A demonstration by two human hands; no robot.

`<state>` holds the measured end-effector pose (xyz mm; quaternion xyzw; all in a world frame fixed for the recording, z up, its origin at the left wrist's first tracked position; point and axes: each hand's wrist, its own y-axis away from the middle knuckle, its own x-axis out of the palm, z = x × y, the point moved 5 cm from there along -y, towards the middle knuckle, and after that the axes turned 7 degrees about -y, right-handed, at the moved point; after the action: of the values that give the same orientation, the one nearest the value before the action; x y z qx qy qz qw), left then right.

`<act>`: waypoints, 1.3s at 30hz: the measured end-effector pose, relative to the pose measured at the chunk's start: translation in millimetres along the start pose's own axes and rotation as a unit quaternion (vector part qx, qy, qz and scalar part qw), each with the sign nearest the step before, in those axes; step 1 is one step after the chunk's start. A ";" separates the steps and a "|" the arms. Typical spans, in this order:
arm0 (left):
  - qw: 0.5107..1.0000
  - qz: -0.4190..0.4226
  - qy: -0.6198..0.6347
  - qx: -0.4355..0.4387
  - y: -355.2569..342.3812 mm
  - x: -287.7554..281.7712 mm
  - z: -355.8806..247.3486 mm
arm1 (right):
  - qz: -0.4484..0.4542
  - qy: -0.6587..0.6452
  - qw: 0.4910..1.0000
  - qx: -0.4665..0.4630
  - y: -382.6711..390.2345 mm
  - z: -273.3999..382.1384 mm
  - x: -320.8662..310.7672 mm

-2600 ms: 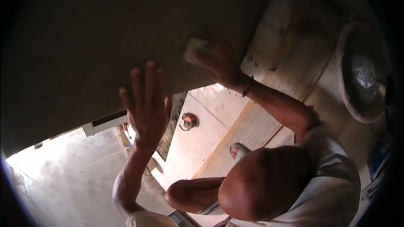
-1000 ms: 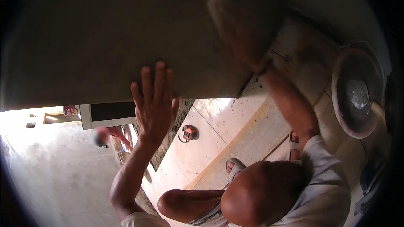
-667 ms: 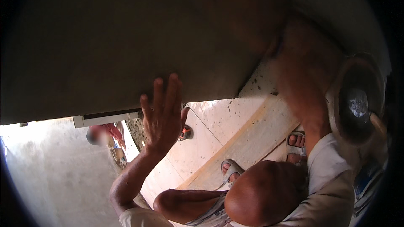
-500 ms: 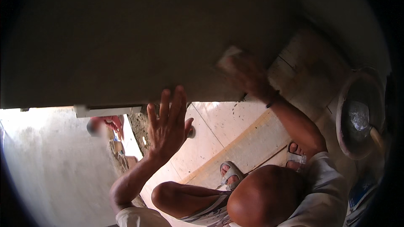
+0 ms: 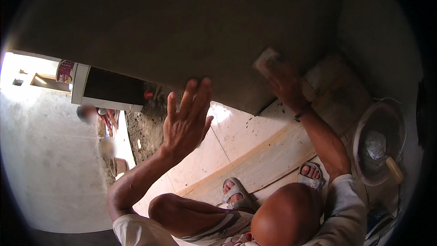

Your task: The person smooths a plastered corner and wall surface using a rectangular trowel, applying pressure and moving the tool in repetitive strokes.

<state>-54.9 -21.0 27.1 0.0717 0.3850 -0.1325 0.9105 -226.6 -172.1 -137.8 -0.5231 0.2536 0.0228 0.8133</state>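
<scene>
My right hand [image 5: 286, 84] is closed around a small pale block or pad [image 5: 266, 61], blurred by motion; its exact kind cannot be told. The pad lies against a broad dark grey surface [image 5: 173, 32], smooth like plaster, near its right end. To the left, my left hand [image 5: 185, 125] is raised with fingers spread and holds nothing. Its fingertips overlap the lower edge of the grey surface; whether they press on it is unclear. At right stands a round basin [image 5: 358, 157] holding a trowel with a shiny metal blade [image 5: 375, 145] and a wooden handle [image 5: 394, 170].
Beneath me are pale floor tiles [image 5: 218, 143] spotted with dark crumbs and a long wooden plank [image 5: 255, 157]. Past my left hand lies rough, dirt-covered ground [image 5: 148, 132]. A maroon and white bucket [image 5: 65, 71] stands far left, above a pale grey wall [image 5: 50, 168].
The view has shifted, so the grey surface's lower edge now slants and more shows at far left. My right hand with the pad appears slightly farther right; my left hand stays spread.
</scene>
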 end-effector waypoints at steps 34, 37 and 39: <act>0.968 -0.190 -0.131 0.099 -228.0 -120.9 1.4 | -0.238 -0.100 0.909 0.326 -96.7 -170.8 -110.2; 0.962 -0.223 -0.133 0.083 -235.4 -143.8 17.6 | -0.259 -0.077 0.906 0.326 -54.5 -192.4 -89.2; 0.960 -0.238 -0.130 0.075 -233.0 -153.6 30.2 | -0.198 -0.014 0.923 0.330 -32.8 -166.7 -62.5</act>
<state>-206.1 -221.8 152.0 0.0280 0.2583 -0.3823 0.8867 -335.8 -316.4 -137.0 -0.2645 0.1266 -0.2158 0.9314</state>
